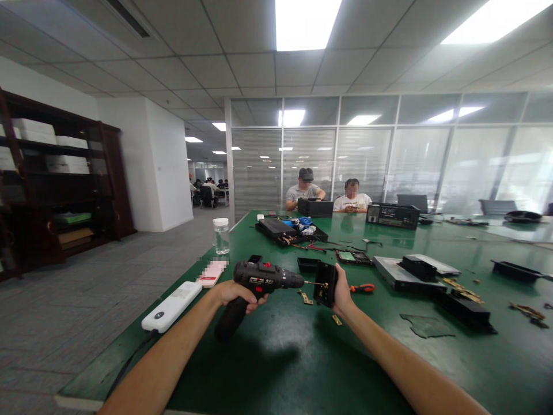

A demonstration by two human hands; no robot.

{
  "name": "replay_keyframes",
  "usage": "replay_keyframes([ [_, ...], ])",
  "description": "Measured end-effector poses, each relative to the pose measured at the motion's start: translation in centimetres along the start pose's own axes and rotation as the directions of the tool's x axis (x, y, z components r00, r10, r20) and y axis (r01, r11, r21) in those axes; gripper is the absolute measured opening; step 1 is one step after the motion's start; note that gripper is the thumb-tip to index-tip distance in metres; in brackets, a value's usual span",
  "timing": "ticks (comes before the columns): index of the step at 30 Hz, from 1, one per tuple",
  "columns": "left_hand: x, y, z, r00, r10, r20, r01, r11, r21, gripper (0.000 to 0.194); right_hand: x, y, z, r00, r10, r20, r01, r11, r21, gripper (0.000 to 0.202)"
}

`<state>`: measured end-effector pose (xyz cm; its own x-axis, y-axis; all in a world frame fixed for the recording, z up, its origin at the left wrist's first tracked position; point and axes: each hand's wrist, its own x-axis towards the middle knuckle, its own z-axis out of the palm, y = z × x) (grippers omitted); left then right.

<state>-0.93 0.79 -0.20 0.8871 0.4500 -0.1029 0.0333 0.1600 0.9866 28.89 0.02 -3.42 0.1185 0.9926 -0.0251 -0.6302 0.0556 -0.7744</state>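
Observation:
My left hand (pixel 244 297) is wrapped round the grip of a black cordless drill (pixel 263 276) with red details. The drill lies level and points right, its thin bit reaching into a black plastic housing (pixel 325 285). My right hand (pixel 341 288) grips that housing from its right side and holds it on edge above the table. Brass-coloured parts show inside the housing, though the exact spot the bit meets is too small to make out. Below lie small brass plates (pixel 307 298). An orange-and-black screwdriver (pixel 363 288) is just right of my right hand.
On the green table (pixel 268 374), a white power strip (pixel 175 305), a phone (pixel 213 272) and a lidded jar (pixel 222 237) line the left edge. Black and silver casings (pixel 404 274) lie right, with a glass shard (pixel 425 326). Two people sit at the far side behind dismantled equipment.

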Motion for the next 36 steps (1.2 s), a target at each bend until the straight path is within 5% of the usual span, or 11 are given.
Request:
replay_keyframes([
  [36,0.1,-0.17,-0.23,1.0,-0.005,0.001,0.005,1.0,-0.006,0.038,-0.19,-0.16,0.14,1.0,0.028,0.001,-0.028,1.0,-0.007,0.04],
])
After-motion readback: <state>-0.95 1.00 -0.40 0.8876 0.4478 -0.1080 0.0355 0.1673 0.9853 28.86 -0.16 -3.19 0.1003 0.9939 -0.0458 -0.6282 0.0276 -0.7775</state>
